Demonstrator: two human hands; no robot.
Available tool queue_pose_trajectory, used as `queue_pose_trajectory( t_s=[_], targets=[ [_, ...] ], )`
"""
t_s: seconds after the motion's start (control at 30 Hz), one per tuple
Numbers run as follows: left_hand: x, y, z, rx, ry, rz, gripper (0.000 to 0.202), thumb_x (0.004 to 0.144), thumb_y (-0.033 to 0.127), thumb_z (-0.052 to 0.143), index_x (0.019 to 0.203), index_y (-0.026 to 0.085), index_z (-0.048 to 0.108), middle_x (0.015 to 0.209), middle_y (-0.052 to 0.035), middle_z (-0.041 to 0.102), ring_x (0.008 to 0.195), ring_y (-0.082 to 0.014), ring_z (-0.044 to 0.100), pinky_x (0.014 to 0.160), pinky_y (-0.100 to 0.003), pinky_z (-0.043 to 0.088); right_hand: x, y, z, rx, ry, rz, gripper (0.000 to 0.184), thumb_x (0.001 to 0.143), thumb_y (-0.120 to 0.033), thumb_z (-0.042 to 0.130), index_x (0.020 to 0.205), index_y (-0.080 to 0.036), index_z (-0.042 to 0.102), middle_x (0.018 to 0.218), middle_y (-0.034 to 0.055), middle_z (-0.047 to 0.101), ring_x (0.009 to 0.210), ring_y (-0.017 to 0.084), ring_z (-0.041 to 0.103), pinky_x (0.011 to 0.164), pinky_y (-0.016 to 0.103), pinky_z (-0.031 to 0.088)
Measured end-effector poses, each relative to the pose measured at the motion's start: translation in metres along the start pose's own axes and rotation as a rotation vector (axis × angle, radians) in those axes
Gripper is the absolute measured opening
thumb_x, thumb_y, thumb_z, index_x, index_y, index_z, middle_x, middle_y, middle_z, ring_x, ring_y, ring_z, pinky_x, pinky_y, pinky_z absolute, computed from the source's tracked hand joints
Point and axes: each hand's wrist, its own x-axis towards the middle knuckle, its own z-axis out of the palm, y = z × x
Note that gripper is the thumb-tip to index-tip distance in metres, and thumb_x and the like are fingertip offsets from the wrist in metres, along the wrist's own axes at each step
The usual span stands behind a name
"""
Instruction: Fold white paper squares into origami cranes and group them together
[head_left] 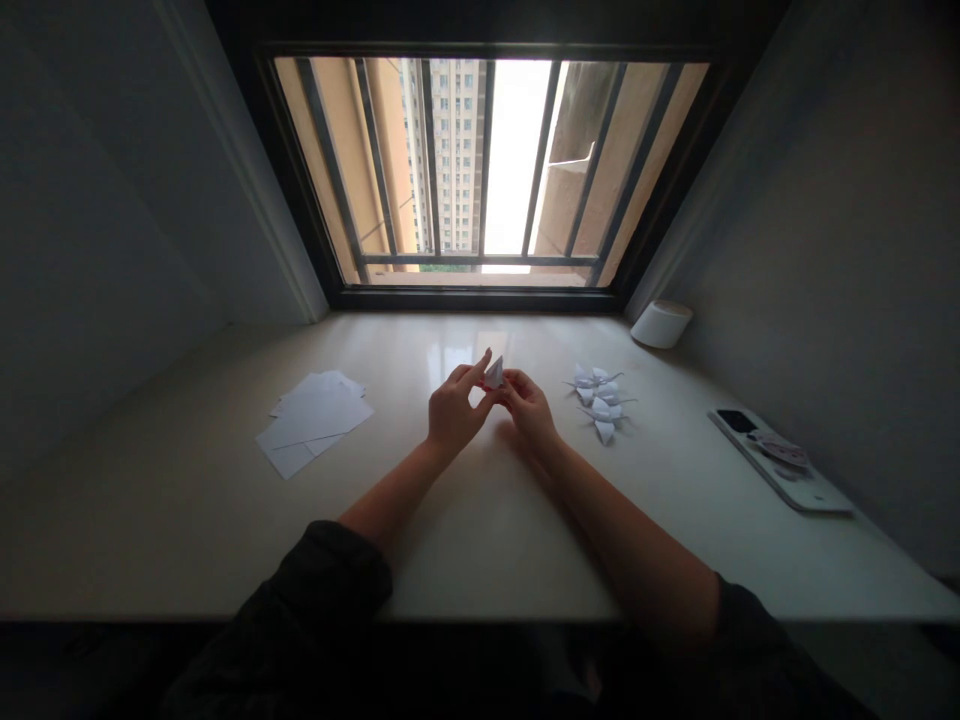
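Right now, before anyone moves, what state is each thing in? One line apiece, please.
Small folded paper: raised off the counter, point upward
Right hand: fingers pinching that paper
Left hand: at the paper, one finger raised; grip unclear
Loose sheets: unfolded, overlapping
Folded paper figures: clustered together
Phone: lying back up
Window: barred outside; open or shut, unclear

Person's forearms bare, reaching forward, converging at fingertips. Left forearm [390,495] slants inward; right forearm [637,535] likewise, more of it showing. Left hand [456,410]: index finger [478,367] raised, thumb stretched across toward the right hand [531,408], whose fingers [520,380] curl into a pinch. Wrists well apart.
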Motion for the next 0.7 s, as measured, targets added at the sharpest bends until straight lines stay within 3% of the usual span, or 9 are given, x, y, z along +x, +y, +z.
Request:
queue_pose_trajectory(
  t_s=[0.1, 0.3, 0.4, 0.6, 0.7],
  targets=[
    [-0.001, 0.0, 0.0, 0.059, 0.054, 0.064, 0.054, 0.076, 0.036, 0.067, 0.126, 0.029, 0.05, 0.093, 0.0002, 0.067, 0.081, -0.0144, 0.064, 0.076, -0.027, 0.048, -0.002, 0.0, 0.002, 0.128, -0.043, 0.055, 0.028, 0.065, -0.043, 0.072, 0.083, -0.025, 0.059, 0.083, 0.0008, 0.069, 0.089, 0.021, 0.064, 0.077, 0.034, 0.049],
    [-0.002, -0.004, -0.002, 0.105, 0.125, 0.14, 0.02, 0.077, 0.035, 0.066, 0.094, 0.026, 0.067, 0.088, -0.0001, 0.07, 0.08, -0.0159, 0.065, 0.075, -0.029, 0.048, -0.004, -0.003, 0.002, 0.128, -0.116, 0.08, 0.027, 0.07, -0.045, 0.068, 0.086, -0.025, 0.06, 0.087, 0.002, 0.07, 0.087, 0.02, 0.065, 0.078, 0.034, 0.05],
    [0.0, -0.006, -0.003, 0.081, 0.137, 0.18, 0.014, 0.078, 0.033, 0.064, 0.089, 0.027, 0.07, 0.088, -0.0002, 0.071, 0.081, -0.0162, 0.065, 0.076, -0.03, 0.048, -0.004, -0.004, 0.002, 0.095, -0.138, 0.074, 0.026, 0.072, -0.044, 0.066, 0.088, -0.024, 0.059, 0.084, 0.0006, 0.068, 0.078, 0.017, 0.064, 0.076, 0.033, 0.05],
    [0.005, -0.006, -0.006, 0.017, 0.135, 0.207, 0.011, 0.077, 0.033, 0.066, 0.085, 0.028, 0.072, 0.09, -0.0006, 0.073, 0.085, -0.0179, 0.067, 0.08, -0.032, 0.048, -0.003, -0.016, -0.002, -0.011, -0.043, -0.175, 0.046, 0.066, -0.035, 0.075, 0.105, -0.03, 0.051, 0.096, -0.0001, 0.066, 0.083, 0.016, 0.063, 0.074, 0.031, 0.051],
    [0.006, -0.006, -0.007, -0.026, 0.103, 0.189, 0.011, 0.077, 0.034, 0.065, 0.084, 0.028, 0.072, 0.091, -0.0005, 0.072, 0.087, -0.0187, 0.067, 0.081, -0.033, 0.049, -0.003, -0.021, -0.006, -0.123, -0.042, -0.248, 0.029, 0.067, -0.033, 0.074, 0.091, -0.026, 0.059, 0.096, 0.0021, 0.066, 0.085, 0.018, 0.063, 0.075, 0.031, 0.051]
  ],
)
